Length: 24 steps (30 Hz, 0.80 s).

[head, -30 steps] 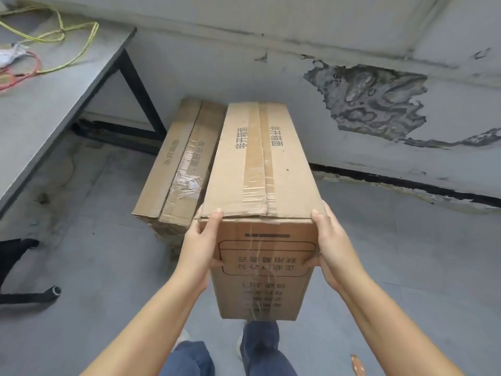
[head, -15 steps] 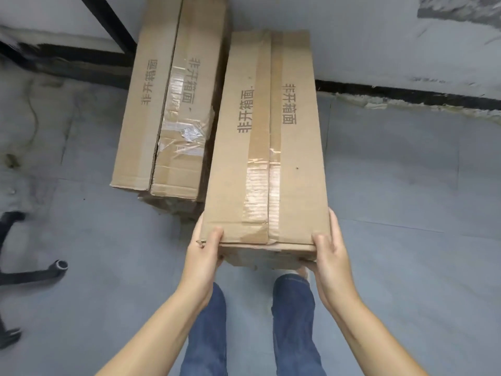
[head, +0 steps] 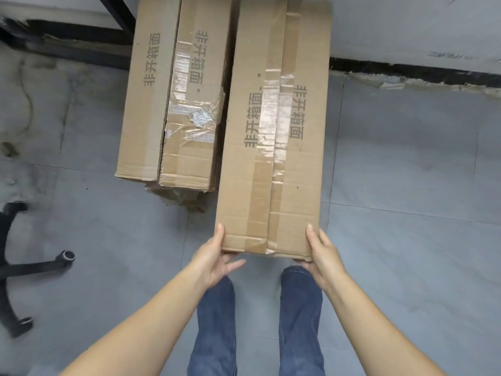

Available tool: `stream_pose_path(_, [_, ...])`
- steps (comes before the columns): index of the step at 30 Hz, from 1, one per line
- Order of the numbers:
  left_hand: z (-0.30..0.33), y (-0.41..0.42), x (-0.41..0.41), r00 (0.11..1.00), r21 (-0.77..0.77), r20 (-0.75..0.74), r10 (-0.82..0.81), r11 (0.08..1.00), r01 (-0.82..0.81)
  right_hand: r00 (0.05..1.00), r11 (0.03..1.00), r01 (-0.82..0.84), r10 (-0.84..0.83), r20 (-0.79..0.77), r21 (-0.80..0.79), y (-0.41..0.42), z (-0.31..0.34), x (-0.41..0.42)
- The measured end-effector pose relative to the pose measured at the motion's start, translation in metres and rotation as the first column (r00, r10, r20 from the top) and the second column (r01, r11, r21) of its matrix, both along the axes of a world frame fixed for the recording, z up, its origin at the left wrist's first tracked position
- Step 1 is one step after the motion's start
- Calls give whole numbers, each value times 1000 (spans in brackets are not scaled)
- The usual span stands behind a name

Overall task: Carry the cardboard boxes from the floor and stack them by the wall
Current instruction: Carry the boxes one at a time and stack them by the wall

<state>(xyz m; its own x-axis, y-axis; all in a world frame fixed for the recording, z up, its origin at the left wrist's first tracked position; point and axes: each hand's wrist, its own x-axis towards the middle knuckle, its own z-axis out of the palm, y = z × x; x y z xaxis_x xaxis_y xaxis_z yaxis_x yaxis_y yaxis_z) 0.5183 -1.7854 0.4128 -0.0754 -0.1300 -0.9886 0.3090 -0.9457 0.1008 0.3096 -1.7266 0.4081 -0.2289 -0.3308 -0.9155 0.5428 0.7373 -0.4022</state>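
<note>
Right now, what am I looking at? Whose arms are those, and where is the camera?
There is no machine here. A person wears a camera on their head, so you see what they see, looking down. The left hand and right hand hold the near end of a long cardboard box, one at each corner. I cannot tell whether it already rests on the floor. Beside it, on the left, lies a second box with torn tape. Both reach toward the wall. The blue below is the person's jeans. The black legs at the left are a chair base.
</note>
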Motion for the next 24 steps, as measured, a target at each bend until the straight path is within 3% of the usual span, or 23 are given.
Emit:
stream_pose_path(2, [-8,-25,-4,1000,-39,5,1,999,0,1000,999,-9,9,6,-50,-24,-8,-2])
stream_pose_path(9, [-15,-127,-9,933,-100,-48,356,928,-359,995,978,-100,93,-43,-185,-108,-30,-9])
stream_pose_path(14, [-15,-111,3,967,-113,1,256,961,-254,970,974,-217,206,-128,-73,-89,-39,-9])
stream_pose_path(19, [-1,-101,14,971,-141,8,238,962,-234,975,976,-215,212,-63,-44,-86,-15,-17])
stream_pose_path(22, [33,-100,17,990,-186,94,104,979,-85,928,933,-358,351,-123,-39,-83,28,-27])
stream_pose_path(24, [70,-97,16,989,-259,143,-42,963,78,848,864,-499,473,-239,-63,-82,69,-36])
